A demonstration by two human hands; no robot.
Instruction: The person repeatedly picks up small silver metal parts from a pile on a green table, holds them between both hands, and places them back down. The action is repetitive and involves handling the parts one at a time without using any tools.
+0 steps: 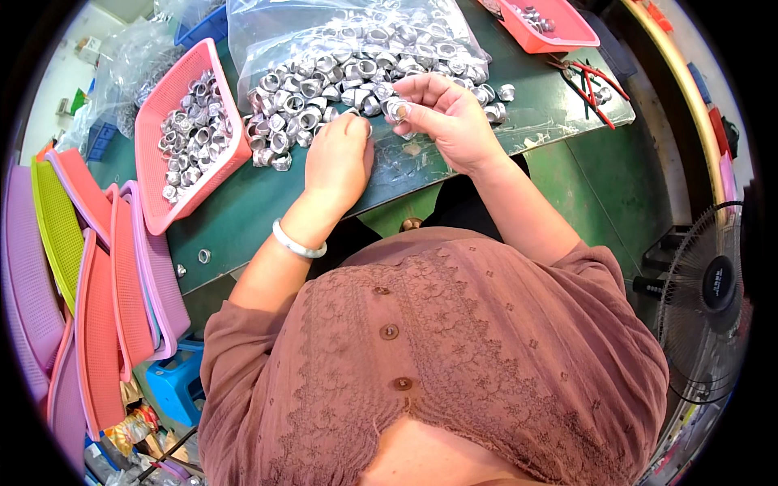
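Observation:
My right hand (450, 121) pinches a silver metal ring fitting (396, 110) between thumb and fingers above the table's near edge. Close beside it, my left hand (339, 159) is closed with its back up and a pale bangle on the wrist; its fingertips are mostly hidden, and what they hold cannot be made out. Just beyond both hands spreads a heap of similar silver fittings (309, 119), partly lying in a clear plastic bag (271, 32). To the left, a pink basket (147, 138) holds many more of these fittings.
On the green table (194, 235), loose fittings (204, 256) lie at the near left. Red-handled pliers (597, 97) and another pink basket (567, 36) are at the right. Stacked coloured baskets (101, 324) and a blue stool (174, 387) stand left; a fan (703, 300) stands right.

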